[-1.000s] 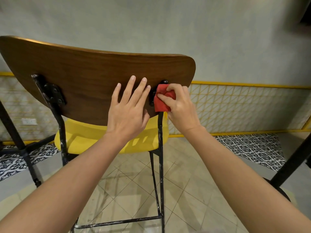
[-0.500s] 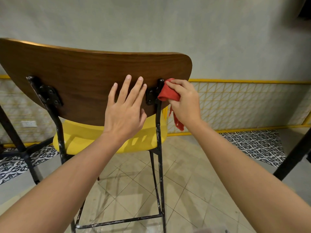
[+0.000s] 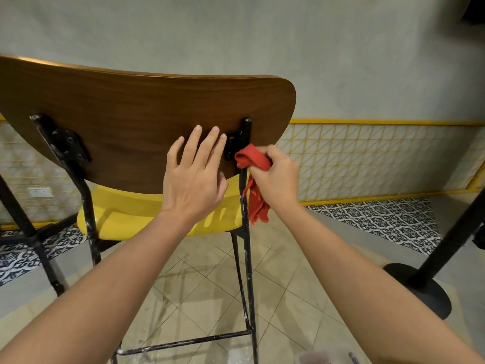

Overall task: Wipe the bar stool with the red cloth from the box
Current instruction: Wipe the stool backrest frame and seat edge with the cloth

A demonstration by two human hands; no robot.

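While cloth [image 3: 253,161] is clenched in right hand [image 3: 278,177] against post [image 3: 245,203] at stool's [image 3: 147,122] 3 o'clock, backrest braced by flat, empty left hand [image 3: 193,177]; seat, legs judged unwiped.

The bar stool [image 3: 147,132] stands in front of the wall [image 3: 262,35], its backrest nearest. The left hand [image 3: 193,179] lies flat on the backrest, left of the upright post [image 3: 245,195]. The right hand [image 3: 278,177], on the post's right, presses the cloth [image 3: 253,160] against it (apparently touching). A table base [image 3: 425,290] stands on the floor at far right.
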